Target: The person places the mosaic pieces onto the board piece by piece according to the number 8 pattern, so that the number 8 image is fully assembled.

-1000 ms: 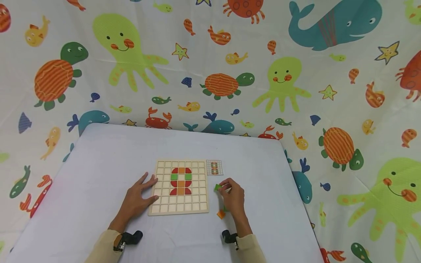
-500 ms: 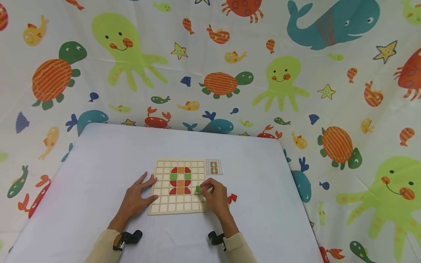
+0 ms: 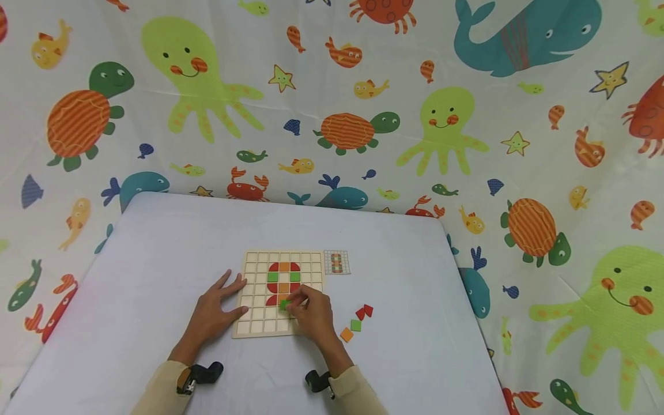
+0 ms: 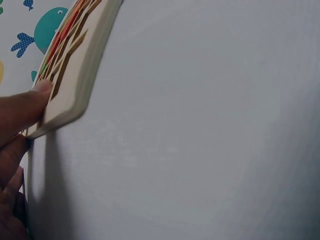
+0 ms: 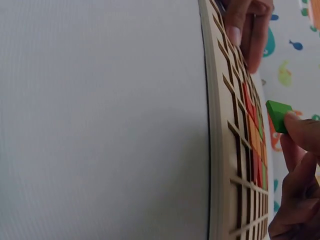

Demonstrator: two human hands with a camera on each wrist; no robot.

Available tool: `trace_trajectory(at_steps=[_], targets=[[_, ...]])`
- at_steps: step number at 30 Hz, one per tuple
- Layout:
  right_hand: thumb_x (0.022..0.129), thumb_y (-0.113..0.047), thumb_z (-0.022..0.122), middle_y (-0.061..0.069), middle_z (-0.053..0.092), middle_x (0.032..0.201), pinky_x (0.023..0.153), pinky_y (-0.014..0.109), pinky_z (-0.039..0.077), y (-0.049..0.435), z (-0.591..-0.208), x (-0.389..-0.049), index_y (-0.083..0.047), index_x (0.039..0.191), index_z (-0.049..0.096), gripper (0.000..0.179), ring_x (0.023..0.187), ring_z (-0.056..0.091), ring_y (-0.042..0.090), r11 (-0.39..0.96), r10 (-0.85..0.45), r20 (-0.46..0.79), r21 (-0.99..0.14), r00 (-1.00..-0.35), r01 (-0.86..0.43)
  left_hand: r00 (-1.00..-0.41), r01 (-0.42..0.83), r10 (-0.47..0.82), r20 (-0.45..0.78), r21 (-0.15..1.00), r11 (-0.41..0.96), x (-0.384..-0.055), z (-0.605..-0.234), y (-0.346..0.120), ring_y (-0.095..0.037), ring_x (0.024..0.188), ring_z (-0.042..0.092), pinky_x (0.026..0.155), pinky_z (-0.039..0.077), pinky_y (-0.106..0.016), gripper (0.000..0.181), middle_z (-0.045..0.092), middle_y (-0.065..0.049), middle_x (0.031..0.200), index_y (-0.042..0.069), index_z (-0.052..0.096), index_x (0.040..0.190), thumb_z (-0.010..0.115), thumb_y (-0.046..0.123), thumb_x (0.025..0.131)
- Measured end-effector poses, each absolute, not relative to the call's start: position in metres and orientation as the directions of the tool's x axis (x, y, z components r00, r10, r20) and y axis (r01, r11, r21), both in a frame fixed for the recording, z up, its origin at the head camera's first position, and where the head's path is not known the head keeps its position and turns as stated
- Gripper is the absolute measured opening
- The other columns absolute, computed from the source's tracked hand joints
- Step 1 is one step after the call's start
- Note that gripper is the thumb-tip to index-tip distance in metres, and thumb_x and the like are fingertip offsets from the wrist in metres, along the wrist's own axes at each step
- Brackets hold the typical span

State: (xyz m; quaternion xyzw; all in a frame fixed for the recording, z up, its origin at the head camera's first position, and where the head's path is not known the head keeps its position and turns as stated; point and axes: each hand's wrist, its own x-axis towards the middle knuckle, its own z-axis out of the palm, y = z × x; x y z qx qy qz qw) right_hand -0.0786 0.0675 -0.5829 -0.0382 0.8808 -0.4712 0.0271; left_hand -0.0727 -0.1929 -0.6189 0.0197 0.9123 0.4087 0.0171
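Two hands work at the lower middle of the frame, apart from each other: the right hand (image 3: 314,314) pinches a green tile (image 5: 278,116) between thumb and fingertips, while the left hand (image 3: 212,306) lies spread against the board, gripping nothing, its thumb on the rim. It is probably there to keep the board from sliding.

Behind everything hangs a sea-creature curtain (image 3: 311,118), filling the upper frame. Below it, a white table (image 3: 415,276) spreads across the lower half.

Near its middle, turned slightly, lies the wooden board (image 3: 251,317), a grid of shallow square cells. The cells hold red pieces (image 3: 272,267), orange pieces (image 3: 283,267) and green pieces (image 3: 272,277) in a narrow upright block, with bare cells around it. The held tile is above the block's lower end (the right fingers hide some cells there).

At the board's upper right, just beside it, lies a small card (image 3: 337,263) with a similar printed block, presumably placed for easy glancing.

Right of the board, within the right hand's easy reach, lie the loose pieces: an orange square (image 3: 346,334), a green square (image 3: 355,325) and two red bits (image 3: 368,310).
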Motion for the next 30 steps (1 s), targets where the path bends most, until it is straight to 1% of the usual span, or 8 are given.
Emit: trace_trajectory(at_steps=[5,9,15,22,30], targets=[[0.084,-0.011,0.09,-0.013,0.066,0.072,0.055,0.019,0.039,0.054,-0.586,-0.074,-0.021,0.09,0.078,0.017,0.065,0.052,-0.001,0.59,-0.087,-0.024,-0.807,-0.996,-0.032,-0.998,0.017,0.051,-0.023,0.743,0.67,-0.073,-0.618,-0.193,-0.06,0.152,0.034,0.119,0.035,-0.074,0.072,0.032,-0.031,0.17,0.009,0.06,0.151,0.089,0.023,0.086],[0.083,-0.013,0.089,-0.015,0.063,0.068,0.053,0.021,0.037,0.046,-0.588,-0.072,-0.024,0.086,0.076,0.018,0.065,0.051,-0.003,0.637,-0.074,-0.045,-0.771,-0.996,-0.013,-0.998,0.012,0.05,-0.029,0.744,0.668,-0.073,-0.618,-0.193,-0.06,0.153,0.034,0.12,0.034,-0.073,0.072,0.031,-0.031,0.17,0.009,0.059,0.151,0.088,0.024,0.086],[0.084,-0.015,0.088,-0.016,0.06,0.068,0.051,0.023,0.036,0.037,-0.593,-0.072,-0.023,0.088,0.074,0.016,0.061,0.049,0.0,0.676,-0.067,-0.067,-0.737,-0.995,0.004,-0.999,0.013,0.048,-0.026,0.746,0.666,-0.073,-0.619,-0.193,-0.059,0.153,0.034,0.12,0.035,-0.073,0.073,0.031,-0.03,0.17,0.009,0.059,0.151,0.089,0.024,0.086],[0.088,-0.017,0.086,-0.015,0.057,0.068,0.054,0.023,0.036,0.029,-0.593,-0.071,-0.024,0.088,0.074,0.014,0.063,0.048,0.001,0.705,-0.061,-0.097,-0.709,-0.993,0.026,-0.998,0.017,0.051,-0.022,0.746,0.665,-0.074,-0.622,-0.194,-0.058,0.153,0.034,0.12,0.035,-0.072,0.075,0.031,-0.03,0.17,0.009,0.057,0.152,0.089,0.023,0.086],[0.086,-0.017,0.088,-0.015,0.056,0.067,0.053,0.023,0.036,0.024,-0.591,-0.071,-0.022,0.087,0.074,0.015,0.063,0.048,0.0,0.723,-0.074,-0.06,-0.691,-0.995,-0.012,-0.998,0.019,0.058,-0.027,0.74,0.672,-0.075,-0.623,-0.195,-0.059,0.153,0.034,0.12,0.034,-0.073,0.075,0.03,-0.03,0.171,0.008,0.057,0.153,0.088,0.022,0.086]])
